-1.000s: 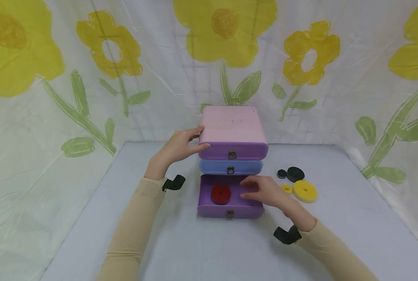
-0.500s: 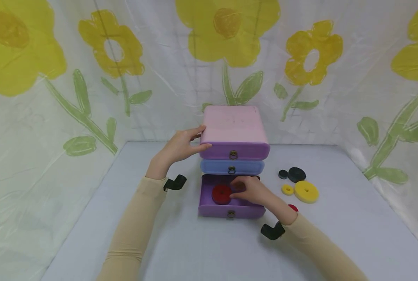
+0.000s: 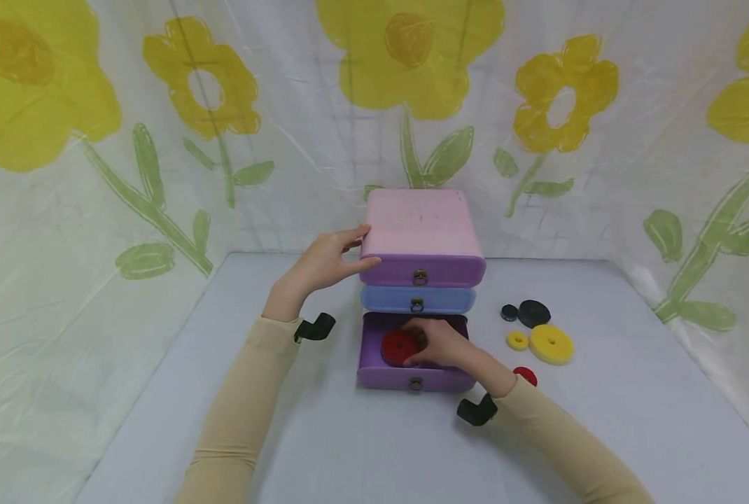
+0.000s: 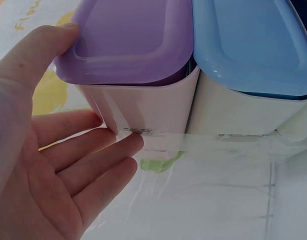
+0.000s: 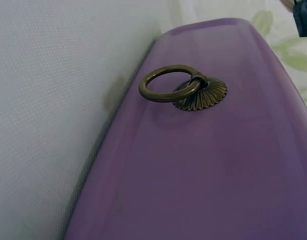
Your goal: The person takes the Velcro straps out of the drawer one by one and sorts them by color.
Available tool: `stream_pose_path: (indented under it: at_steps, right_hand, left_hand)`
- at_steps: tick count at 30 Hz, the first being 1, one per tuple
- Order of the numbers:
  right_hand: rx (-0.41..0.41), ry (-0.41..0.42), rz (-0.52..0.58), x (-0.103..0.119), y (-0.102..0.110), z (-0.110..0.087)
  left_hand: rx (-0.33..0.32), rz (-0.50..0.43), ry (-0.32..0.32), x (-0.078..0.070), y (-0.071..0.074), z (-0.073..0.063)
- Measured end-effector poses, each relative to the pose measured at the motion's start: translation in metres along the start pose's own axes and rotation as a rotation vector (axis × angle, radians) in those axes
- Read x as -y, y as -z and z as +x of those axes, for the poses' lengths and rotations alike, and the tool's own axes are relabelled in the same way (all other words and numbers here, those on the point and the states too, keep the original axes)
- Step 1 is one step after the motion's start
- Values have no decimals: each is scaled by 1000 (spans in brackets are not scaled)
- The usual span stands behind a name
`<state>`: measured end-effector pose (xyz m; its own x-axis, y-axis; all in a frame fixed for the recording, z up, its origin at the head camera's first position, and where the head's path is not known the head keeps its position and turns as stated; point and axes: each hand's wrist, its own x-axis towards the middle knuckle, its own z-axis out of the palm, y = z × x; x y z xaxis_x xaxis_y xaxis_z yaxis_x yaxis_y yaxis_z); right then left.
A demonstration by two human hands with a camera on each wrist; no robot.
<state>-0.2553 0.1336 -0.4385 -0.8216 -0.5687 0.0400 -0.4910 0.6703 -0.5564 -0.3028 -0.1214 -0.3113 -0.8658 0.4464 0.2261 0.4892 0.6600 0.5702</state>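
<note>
A small drawer cabinet (image 3: 420, 222) with a pink top stands at the middle back of the table. Its bottom purple drawer (image 3: 381, 379) is pulled out, and a thick red disc (image 3: 395, 348) with a centre hole lies inside. My right hand (image 3: 440, 343) reaches into that drawer, thumb and fingers bent round the disc's right side. My left hand (image 3: 324, 262) braces the cabinet's left front corner. In the left wrist view, its thumb touches the top purple drawer (image 4: 133, 40) and its rather straight fingers meet the pink side. The right wrist view shows only a drawer front with a ring pull (image 5: 168, 95).
Right of the cabinet lie a large black disc (image 3: 534, 313), a small black disc (image 3: 509, 313), a large yellow disc (image 3: 551, 344) and a small yellow disc (image 3: 517, 341). A small red disc (image 3: 526, 376) is near my right wrist. The blue middle drawer (image 3: 387, 299) is pushed in.
My right hand has moved left inside the open drawer, from its right part to the red disc, and now holds the disc's side. My left hand has stayed on the cabinet.
</note>
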Motion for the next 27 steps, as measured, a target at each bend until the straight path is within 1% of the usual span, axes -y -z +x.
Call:
stream_pose_path:
  at_steps: [5,10,14,20,27]
  right_hand:
    - [-3,14,-13,-1,-4,3]
    - [2,35,-70,1,-7,7]
    - [18,27,-101,4,-9,8]
    - [20,5,-109,7,-11,9]
    - [3,8,-109,7,-12,10]
  left_hand:
    - [0,0,2,-1,0,0]
    - [1,-2,9,-1,0,0]
    - [3,-6,12,0,0,0]
    - [4,-12,13,0,0,0]
    - [8,-14,15,1,0,-1]
